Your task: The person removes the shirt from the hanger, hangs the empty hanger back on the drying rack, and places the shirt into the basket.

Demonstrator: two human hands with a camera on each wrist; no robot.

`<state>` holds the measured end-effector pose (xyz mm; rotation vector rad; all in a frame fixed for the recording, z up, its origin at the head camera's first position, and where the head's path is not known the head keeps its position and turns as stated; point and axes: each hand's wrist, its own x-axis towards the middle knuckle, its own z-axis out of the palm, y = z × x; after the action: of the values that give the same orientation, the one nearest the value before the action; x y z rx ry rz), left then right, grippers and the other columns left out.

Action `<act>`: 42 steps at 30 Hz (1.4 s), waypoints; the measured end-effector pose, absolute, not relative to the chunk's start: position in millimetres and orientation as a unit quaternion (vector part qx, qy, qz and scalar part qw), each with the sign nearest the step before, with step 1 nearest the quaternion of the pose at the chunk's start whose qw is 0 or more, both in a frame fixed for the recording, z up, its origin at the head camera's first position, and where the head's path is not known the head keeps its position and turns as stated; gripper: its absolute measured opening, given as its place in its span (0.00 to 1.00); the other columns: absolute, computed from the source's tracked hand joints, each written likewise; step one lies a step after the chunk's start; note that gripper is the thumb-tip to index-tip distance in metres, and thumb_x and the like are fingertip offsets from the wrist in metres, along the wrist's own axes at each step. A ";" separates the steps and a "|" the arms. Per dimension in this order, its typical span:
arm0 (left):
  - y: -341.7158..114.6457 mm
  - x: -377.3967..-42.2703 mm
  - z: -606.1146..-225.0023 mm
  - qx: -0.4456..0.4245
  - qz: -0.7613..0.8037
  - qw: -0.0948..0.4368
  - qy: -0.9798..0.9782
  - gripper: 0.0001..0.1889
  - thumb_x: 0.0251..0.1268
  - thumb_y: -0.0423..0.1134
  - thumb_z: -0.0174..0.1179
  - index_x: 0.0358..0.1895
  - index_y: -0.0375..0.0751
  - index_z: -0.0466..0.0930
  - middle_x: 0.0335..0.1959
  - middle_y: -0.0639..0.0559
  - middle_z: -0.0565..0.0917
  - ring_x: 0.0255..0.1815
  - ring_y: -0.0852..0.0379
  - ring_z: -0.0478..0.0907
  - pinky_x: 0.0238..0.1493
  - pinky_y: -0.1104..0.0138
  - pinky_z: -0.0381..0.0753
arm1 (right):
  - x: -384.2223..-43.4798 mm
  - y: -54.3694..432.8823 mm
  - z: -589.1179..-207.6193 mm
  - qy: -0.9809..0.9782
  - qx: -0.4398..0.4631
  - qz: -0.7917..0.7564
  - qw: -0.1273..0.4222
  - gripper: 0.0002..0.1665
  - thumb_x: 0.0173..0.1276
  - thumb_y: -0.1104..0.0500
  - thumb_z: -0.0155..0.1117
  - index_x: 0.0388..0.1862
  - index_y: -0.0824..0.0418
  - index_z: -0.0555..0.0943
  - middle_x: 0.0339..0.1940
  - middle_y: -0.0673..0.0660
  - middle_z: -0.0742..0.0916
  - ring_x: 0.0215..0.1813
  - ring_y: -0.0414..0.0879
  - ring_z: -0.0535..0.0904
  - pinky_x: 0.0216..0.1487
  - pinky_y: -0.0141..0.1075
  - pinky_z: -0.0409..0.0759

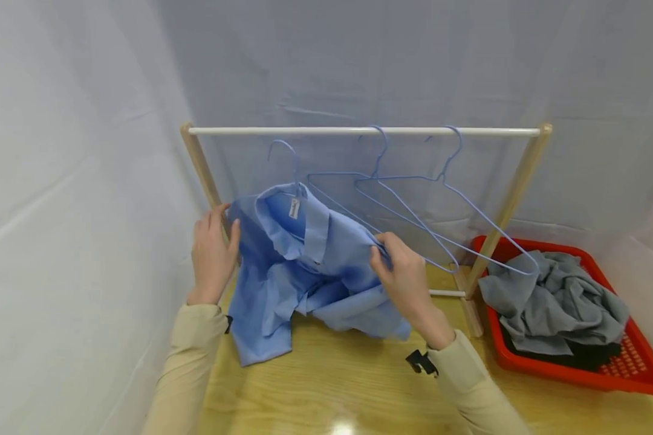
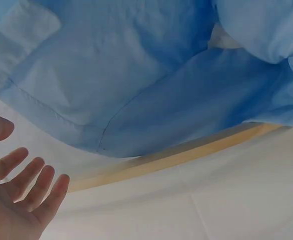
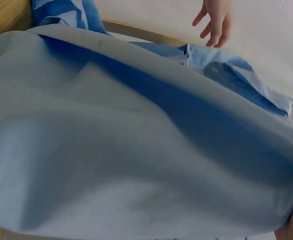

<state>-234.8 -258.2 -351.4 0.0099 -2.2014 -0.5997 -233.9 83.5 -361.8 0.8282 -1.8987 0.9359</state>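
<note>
A light blue collared shirt (image 1: 348,241) hangs on a blue wire hanger (image 1: 296,166), whose hook rises from the collar and shows just below the rail in the head view. At the shirt's right shoulder, my right hand (image 1: 405,275) pinches the fabric between thumb and fingers. My left hand (image 1: 212,254) is beside the other shoulder; in the left wrist view its fingers (image 2: 51,200) are spread, apart from the cloth. A white label (image 1: 294,208) shows inside the collar. Draped shirt cloth (image 3: 86,150) fills most of the right wrist view.
A rack with a white rail (image 1: 326,130) and wooden posts stands behind the shirt. Two bare blue hangers, one with its hook at the middle (image 1: 382,151) and another farther right (image 1: 450,160), hang from it. Right of the rack, a red basket (image 1: 582,377) holds grey cloth (image 1: 560,302).
</note>
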 end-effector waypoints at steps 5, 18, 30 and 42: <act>-264.2 -245.1 -355.3 -0.043 -0.210 0.375 -0.902 0.20 0.78 0.37 0.56 0.66 0.31 0.75 0.62 0.32 0.78 0.62 0.30 0.73 0.63 0.42 0.70 | -232.5 101.2 -373.4 -0.751 0.355 0.370 0.416 0.05 0.69 0.66 0.60 0.41 0.67 0.81 0.32 0.60 0.87 0.28 0.48 0.82 0.27 0.43 0.80; -265.6 -246.5 -378.3 -0.094 -0.244 0.350 -0.900 0.10 0.75 0.39 0.59 0.38 0.35 0.83 0.37 0.39 0.85 0.40 0.37 0.82 0.45 0.46 0.76 | -232.9 129.1 -386.4 -0.762 0.338 0.373 0.407 0.04 0.65 0.71 0.65 0.39 0.67 0.82 0.30 0.61 0.88 0.27 0.48 0.81 0.27 0.41 0.78; -256.4 -222.9 -387.4 -0.106 -0.281 0.340 -0.891 0.07 0.67 0.40 0.69 0.34 0.40 0.87 0.28 0.48 0.87 0.27 0.54 0.81 0.32 0.60 0.78 | -220.9 160.1 -395.4 -0.780 0.290 0.350 0.429 0.07 0.63 0.69 0.71 0.40 0.67 0.84 0.34 0.62 0.89 0.32 0.54 0.87 0.32 0.47 0.82; -245.9 -197.1 -399.1 -0.121 -0.340 0.216 -0.907 0.08 0.71 0.43 0.65 0.39 0.43 0.88 0.32 0.54 0.88 0.36 0.53 0.84 0.45 0.53 0.84 | -201.2 197.1 -413.3 -0.801 0.221 0.360 0.423 0.07 0.62 0.71 0.70 0.40 0.65 0.85 0.35 0.61 0.90 0.34 0.56 0.87 0.47 0.18 0.73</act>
<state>-197.1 -245.9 -399.1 -0.3358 -2.5152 -0.9428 -201.2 197.1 -413.3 0.5540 -2.0049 0.9014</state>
